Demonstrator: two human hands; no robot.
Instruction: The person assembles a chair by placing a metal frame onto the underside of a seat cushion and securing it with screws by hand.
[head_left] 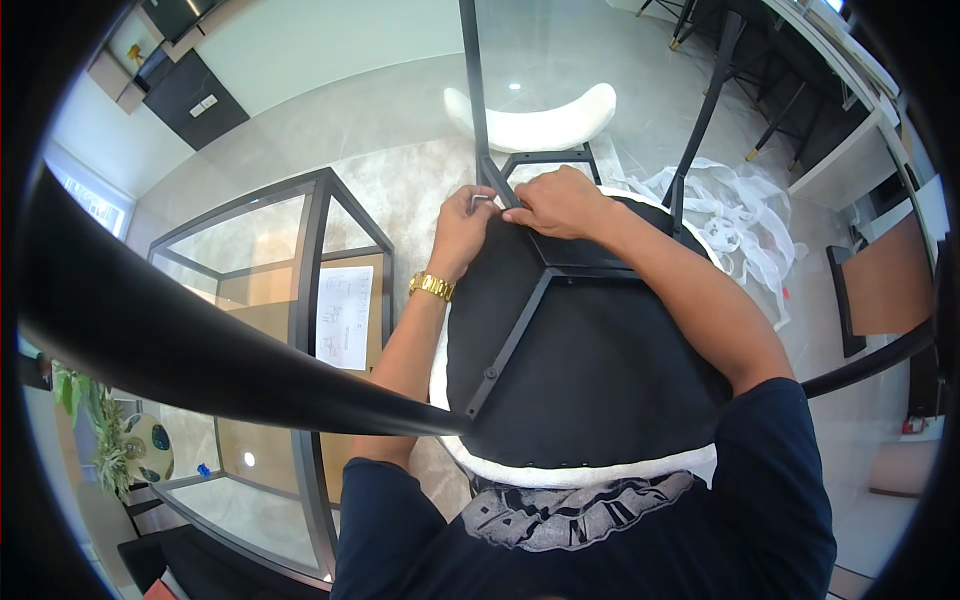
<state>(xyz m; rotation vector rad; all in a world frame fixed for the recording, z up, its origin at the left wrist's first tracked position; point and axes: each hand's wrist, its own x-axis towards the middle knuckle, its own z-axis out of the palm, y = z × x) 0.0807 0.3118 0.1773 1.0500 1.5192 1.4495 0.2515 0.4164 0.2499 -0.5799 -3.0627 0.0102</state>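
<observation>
An upside-down chair lies in front of me, its black seat underside (590, 370) edged by white upholstery (560, 475). Flat black metal frame bars (520, 335) cross the underside, and round black legs (473, 80) rise from it. At the far left corner, beside the foot of one leg, my left hand (465, 228) has thumb and fingers pinched together; a small light bit shows there, too small to name. My right hand (560, 203) is curled closed against the same corner, its thumb by the frame bar. What it grips is hidden. Beyond the seat is the white curved backrest (560, 122).
To the left stands a dark-framed glass table (310, 250) with a printed sheet (343, 315) and cardboard on it. Crumpled clear plastic wrap (745, 220) lies right of the chair. One chair leg (260, 365) crosses close before me. Dark stools (790, 110) stand at the far right.
</observation>
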